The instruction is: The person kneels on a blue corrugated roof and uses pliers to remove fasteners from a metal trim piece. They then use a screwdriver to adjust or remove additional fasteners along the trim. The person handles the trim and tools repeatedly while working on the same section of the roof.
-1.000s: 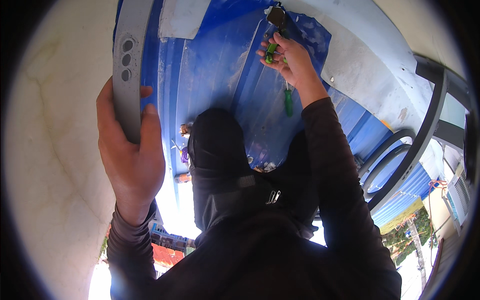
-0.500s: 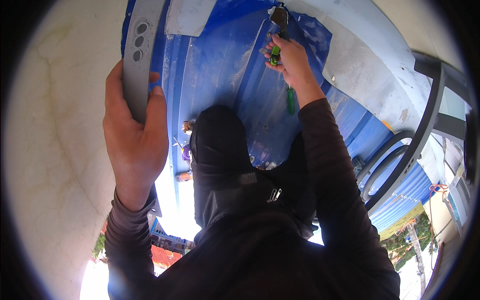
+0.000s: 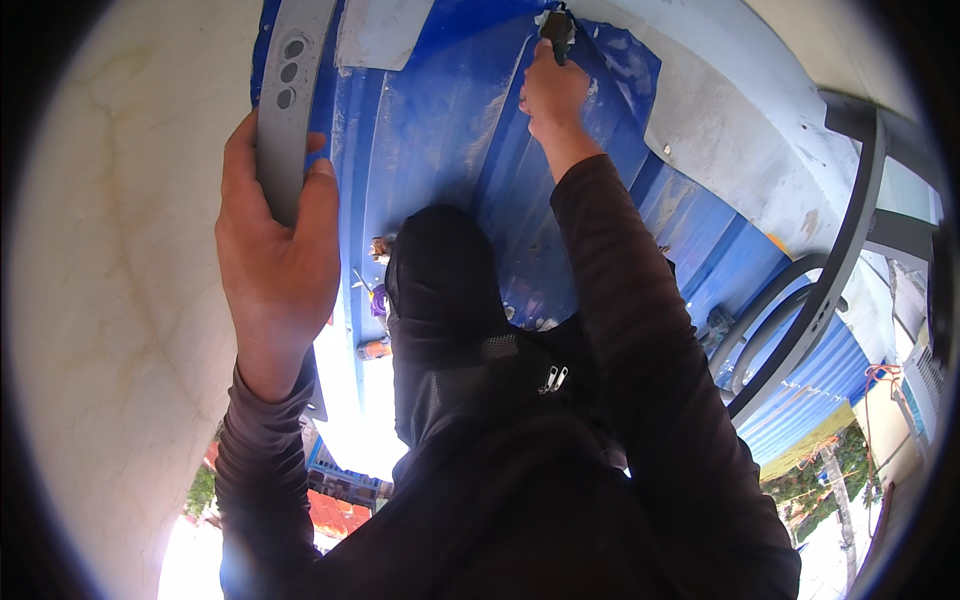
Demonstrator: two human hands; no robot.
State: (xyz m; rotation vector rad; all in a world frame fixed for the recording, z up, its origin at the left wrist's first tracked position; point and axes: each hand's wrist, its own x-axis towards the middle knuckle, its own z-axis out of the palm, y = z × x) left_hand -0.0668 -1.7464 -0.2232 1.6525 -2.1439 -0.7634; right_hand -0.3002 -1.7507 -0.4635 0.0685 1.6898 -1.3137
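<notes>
Evidently the widest thing is the cream-coloured, cracked and stained wall [image 3: 130, 300] along the left, beside the blue ribbed metal sheet [image 3: 430, 140] that spreads under the person's knees. Next in size come the dark grey curved metal frame [image 3: 858, 230] at the right and, at the left, the long flat grey metal bar [image 3: 285, 140] with three round holes. The left hand [image 3: 280, 255] clasps this bar near its lower end, thumb on one side and fingers on the other. The right hand [image 3: 555, 95] is curled tight, thumb laid forward, around a flat dark brown broad-ended tool [image 3: 559, 30], whose handle is mostly hidden by the palm. That tool is at the far edge of the sheet, its end at a small ragged whitish patch [image 3: 541, 19]; whether it touches the patch cannot be told. The step in hand looks like working the tool at this torn spot while the left hand braces on the bar. The next move, I judge, calls for a firm wrist, the tool's end lined up with the patch, and a steady left-hand hold at this long reach.
</notes>
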